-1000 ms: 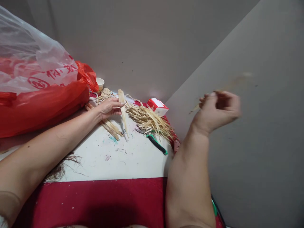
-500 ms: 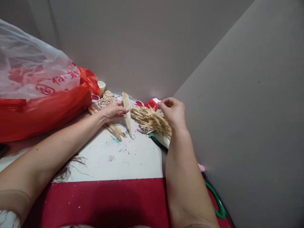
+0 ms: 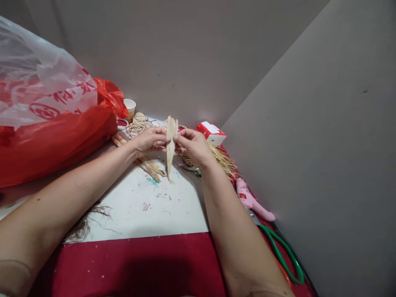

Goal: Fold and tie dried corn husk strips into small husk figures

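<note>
A pale dried corn husk [image 3: 170, 154] stands upright above the white board, its narrow end hanging down. My left hand [image 3: 150, 140] pinches it from the left between thumb and fingers. From the right, my right hand [image 3: 195, 145] is closed on its edge at about the same height. Near its upper end the husk shows two lobes. More husk strips [image 3: 150, 168] lie on the board under my left hand. Behind and beside my right hand is a bundle of straw-coloured strips [image 3: 225, 159], partly covered by the hand.
A red and white plastic bag [image 3: 58, 146] bulges at the left. At the back are a paper cup [image 3: 131, 108], a coil of cord [image 3: 138, 123] and a red-white box [image 3: 213, 133]. A pink glue gun [image 3: 252, 201] and green-handled scissors [image 3: 286, 255] lie right. Brown fibres [image 3: 81, 225] lie near my left forearm.
My right hand has moved left from beside the red-white box to the husk and now grips its edge. The glue gun and scissors show more beside my right arm.
</note>
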Demonstrator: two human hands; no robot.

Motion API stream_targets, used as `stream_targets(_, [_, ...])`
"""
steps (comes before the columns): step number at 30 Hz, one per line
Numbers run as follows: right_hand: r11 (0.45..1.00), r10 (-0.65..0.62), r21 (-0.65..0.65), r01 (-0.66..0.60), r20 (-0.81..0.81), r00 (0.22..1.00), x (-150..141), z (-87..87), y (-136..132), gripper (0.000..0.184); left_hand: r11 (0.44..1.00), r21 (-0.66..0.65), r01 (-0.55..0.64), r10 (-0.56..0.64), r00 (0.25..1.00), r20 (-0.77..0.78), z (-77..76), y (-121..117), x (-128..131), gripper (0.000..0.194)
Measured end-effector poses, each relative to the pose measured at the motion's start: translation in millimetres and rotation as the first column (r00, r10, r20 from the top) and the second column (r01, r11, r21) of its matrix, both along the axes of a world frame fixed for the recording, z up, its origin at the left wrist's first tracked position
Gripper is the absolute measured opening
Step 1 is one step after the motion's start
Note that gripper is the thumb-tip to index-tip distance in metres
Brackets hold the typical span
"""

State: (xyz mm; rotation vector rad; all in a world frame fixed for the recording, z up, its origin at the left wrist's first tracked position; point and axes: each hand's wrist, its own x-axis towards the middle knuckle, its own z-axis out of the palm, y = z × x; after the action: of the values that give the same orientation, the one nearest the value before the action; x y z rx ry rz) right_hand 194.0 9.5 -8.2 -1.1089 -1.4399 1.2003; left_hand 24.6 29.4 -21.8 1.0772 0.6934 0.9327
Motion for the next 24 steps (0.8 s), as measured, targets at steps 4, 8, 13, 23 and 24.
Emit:
stream_targets(4, [0.999, 0.007, -0.049, -0.008, -0.028, 1.0, -3, 1.7, -3, 0.026, 1.0, 0.004, -0.023, 0.023, 0.999, -0.022, 3.9, -2, -1, 0.02])
stream_targets(8, [0.999, 0.009, -0.048, -0.009, 0.0, 1.0, -4, 1.7, -3, 0.026, 0.999, 0.017, -0.035, 0.036, 0.997, -0.072, 4.8, -4, -1, 0.017])
stream_targets(13, [1.0, -0.004, -0.018, 0.005, 0.055, 0.998, 0, -1.1, 1, 0.024, 0.997, 0.06, -0.049, 0.057, 0.988, -0.143, 0.5, -1, 1, 0.015])
stream_targets(23, [1.0, -0.021, 0.02, 0.018, 0.162, 0.987, -2, -8.6, 5, 0.022, 0.977, 0.183, -0.112, 0.156, 0.956, -0.248, -0.4, -2, 1, 0.01])
stream_targets(24, [1.0, -0.02, 0.027, 0.016, 0.171, 0.985, -2, -8.5, 5, 0.022, 0.974, 0.197, -0.112, 0.161, 0.955, -0.248, -0.6, -3, 1, 0.011])
